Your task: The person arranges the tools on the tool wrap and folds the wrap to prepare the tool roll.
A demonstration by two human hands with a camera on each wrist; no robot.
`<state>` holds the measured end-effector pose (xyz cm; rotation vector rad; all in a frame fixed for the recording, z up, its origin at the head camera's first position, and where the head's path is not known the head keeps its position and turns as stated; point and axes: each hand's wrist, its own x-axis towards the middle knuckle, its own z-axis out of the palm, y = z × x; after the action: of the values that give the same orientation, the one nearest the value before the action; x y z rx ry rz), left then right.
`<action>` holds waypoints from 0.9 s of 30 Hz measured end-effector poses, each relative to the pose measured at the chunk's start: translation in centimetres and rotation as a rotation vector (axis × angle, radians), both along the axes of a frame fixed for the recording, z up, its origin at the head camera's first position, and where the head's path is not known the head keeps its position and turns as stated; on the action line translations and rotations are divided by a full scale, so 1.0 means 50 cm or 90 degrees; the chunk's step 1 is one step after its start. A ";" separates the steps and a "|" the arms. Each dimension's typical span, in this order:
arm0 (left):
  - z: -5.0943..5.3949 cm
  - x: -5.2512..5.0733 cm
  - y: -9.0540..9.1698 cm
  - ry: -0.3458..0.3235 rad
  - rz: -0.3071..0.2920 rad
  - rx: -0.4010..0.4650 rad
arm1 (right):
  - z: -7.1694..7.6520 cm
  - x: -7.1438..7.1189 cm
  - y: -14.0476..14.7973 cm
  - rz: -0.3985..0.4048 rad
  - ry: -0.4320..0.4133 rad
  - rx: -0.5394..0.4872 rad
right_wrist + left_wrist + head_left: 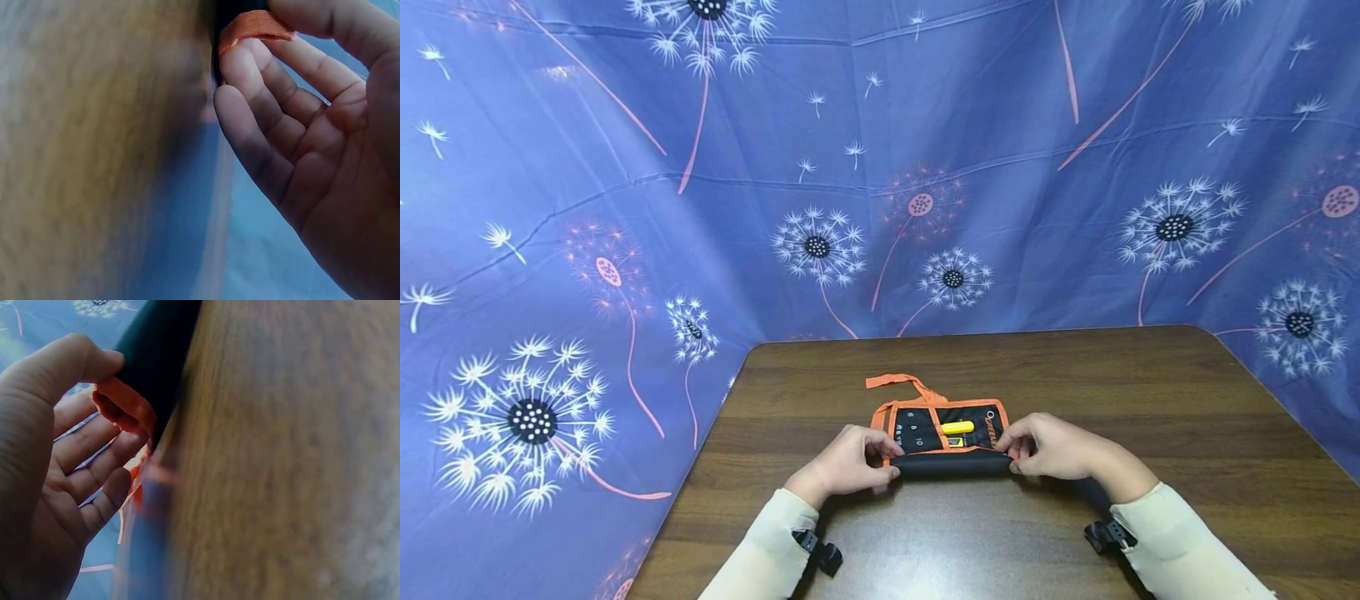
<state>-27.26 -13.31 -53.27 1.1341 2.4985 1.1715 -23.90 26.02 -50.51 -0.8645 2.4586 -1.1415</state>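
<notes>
A black tool roll (955,465) with orange trim lies on the table, its near edge folded over into a thick black band. The numbers 6, 8 and 10 mark its left pocket panel. A yellow-handled tool (957,427) shows in the middle, its kind unclear. My left hand (852,461) pinches the left end of the folded band, and my right hand (1051,447) pinches the right end. In the left wrist view, the thumb presses on the curled orange edging (134,403). The right wrist view shows similar edging (259,25) between thumb and fingers.
An orange strap (895,380) extends from the roll's far left side onto the brown wooden table (1075,375). Behind the table hangs a blue cloth (880,125) with dandelion prints. Each sleeve carries a small black wrist camera.
</notes>
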 end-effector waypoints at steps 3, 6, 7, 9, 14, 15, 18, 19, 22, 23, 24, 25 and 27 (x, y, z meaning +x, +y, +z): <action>0.001 0.001 0.002 -0.007 0.004 0.009 | 0.000 0.000 0.001 0.000 0.004 0.006; 0.004 0.002 0.004 -0.005 0.010 0.009 | 0.000 -0.001 -0.001 -0.010 -0.011 0.016; 0.007 0.003 0.005 -0.006 0.012 0.009 | 0.000 -0.001 -0.002 -0.015 -0.019 0.020; 0.010 0.004 0.007 -0.013 0.015 0.013 | -0.001 -0.001 -0.003 -0.021 -0.031 0.026; 0.009 0.001 0.010 -0.034 0.023 0.026 | -0.003 -0.004 -0.004 -0.017 -0.019 0.045; 0.009 0.001 0.011 -0.036 0.026 0.028 | -0.004 -0.004 -0.004 -0.017 -0.018 0.047; 0.008 0.000 0.014 -0.040 0.045 0.046 | -0.004 -0.005 -0.003 -0.016 -0.023 0.053; 0.009 0.000 0.015 -0.044 0.053 0.057 | -0.004 -0.005 -0.004 -0.016 -0.026 0.053; 0.004 -0.003 0.019 -0.034 0.074 0.096 | -0.003 -0.005 -0.005 -0.017 -0.027 0.055; 0.002 -0.005 0.020 -0.028 0.082 0.106 | -0.002 -0.004 -0.006 -0.019 -0.026 0.055; 0.001 -0.006 0.021 -0.022 0.090 0.117 | -0.002 -0.004 -0.006 -0.024 -0.022 0.057; 0.000 -0.008 0.022 -0.018 0.096 0.124 | -0.002 -0.005 -0.006 -0.031 -0.019 0.059; -0.003 -0.010 0.023 -0.006 0.107 0.131 | -0.002 -0.005 -0.007 -0.049 -0.011 0.056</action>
<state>-27.75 -12.17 -53.40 0.9727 2.5546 1.5050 -24.14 25.67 -50.60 -0.7381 2.5262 -1.0528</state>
